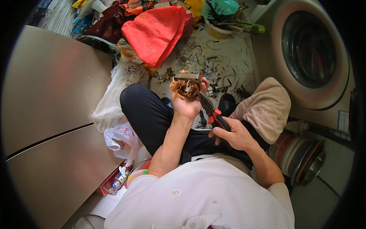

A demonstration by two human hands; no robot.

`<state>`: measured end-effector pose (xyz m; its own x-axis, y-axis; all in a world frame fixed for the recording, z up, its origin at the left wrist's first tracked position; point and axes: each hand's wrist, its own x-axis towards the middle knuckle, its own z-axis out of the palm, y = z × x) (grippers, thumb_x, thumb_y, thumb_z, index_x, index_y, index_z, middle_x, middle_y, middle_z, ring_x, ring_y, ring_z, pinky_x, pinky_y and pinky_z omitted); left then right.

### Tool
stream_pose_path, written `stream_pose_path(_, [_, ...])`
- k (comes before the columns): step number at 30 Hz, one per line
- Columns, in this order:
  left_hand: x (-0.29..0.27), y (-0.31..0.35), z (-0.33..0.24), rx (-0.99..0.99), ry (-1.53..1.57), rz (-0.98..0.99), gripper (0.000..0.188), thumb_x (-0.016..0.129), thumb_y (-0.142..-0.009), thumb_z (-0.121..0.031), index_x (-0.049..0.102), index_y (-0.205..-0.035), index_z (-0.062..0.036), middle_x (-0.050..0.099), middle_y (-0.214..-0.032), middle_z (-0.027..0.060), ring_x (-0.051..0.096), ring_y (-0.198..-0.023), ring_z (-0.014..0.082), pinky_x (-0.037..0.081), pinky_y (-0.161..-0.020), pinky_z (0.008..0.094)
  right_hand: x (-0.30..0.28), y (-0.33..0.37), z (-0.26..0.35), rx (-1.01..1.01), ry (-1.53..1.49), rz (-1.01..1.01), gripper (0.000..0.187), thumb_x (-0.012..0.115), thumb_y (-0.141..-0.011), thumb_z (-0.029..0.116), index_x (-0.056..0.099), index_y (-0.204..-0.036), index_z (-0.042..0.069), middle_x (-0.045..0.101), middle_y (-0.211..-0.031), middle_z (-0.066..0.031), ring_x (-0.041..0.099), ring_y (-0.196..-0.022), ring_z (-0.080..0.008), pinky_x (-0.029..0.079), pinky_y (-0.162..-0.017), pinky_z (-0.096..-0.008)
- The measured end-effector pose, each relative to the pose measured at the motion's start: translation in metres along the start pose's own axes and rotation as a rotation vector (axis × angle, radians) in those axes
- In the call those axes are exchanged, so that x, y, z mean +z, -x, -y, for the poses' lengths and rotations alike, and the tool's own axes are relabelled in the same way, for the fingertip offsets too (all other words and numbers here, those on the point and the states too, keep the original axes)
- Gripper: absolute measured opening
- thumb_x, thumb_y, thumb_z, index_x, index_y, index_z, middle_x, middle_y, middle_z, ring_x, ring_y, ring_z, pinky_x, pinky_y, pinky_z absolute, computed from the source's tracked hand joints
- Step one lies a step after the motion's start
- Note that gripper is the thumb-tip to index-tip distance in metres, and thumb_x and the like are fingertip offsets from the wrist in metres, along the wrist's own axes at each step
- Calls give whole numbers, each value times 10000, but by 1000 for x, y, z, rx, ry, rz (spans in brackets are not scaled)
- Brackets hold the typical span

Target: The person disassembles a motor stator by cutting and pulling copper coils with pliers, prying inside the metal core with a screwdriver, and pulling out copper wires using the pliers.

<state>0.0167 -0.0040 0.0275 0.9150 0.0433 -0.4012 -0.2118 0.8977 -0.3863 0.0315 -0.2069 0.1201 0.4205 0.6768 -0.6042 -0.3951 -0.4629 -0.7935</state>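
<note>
In my left hand [187,108], palm up, rests a small motor stator [187,84] with a metal core and frayed copper windings. The fingers curl round its right side. My right hand [235,134] grips a pair of pliers [214,113] by its red and black handles. The dark jaws point up and left, close beside the stator's lower right side; whether they touch it I cannot tell. A pink-beige towel [265,108] lies over my right knee.
Metal bits and wire scraps [211,66] litter the floor ahead. A red bag [154,34] lies beyond, with a tub [218,30] to its right. A washing machine [274,65] stands right, a large grey cabinet [65,80] left. Plastic bags [121,139] sit by my left knee.
</note>
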Motion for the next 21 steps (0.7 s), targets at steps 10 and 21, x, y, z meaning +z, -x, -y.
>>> stream_pose_path(10, [-5, -9, -1, 319, -474, -296, 463, 587, -1010, -518, 599, -1208, -99, 656, -1162, 110, 630, -1048, 281, 567, -895, 505, -5, -17, 9, -280, 9, -273, 272, 647, -936, 113, 626, -1178, -8, 700, -850, -50, 636, -742, -112, 501, -696, -271])
stream_pose_path(21, [-6, -5, 13, 437, -725, -263, 430, 742, -943, -412, 586, -1099, -42, 712, -1039, 84, 709, -894, 220, 598, -808, 433, -1, -96, 35, -602, 598, -746, 464, 844, -775, 230, 567, -1068, -1, 684, -919, -196, 685, -800, -388, 547, -715, -435])
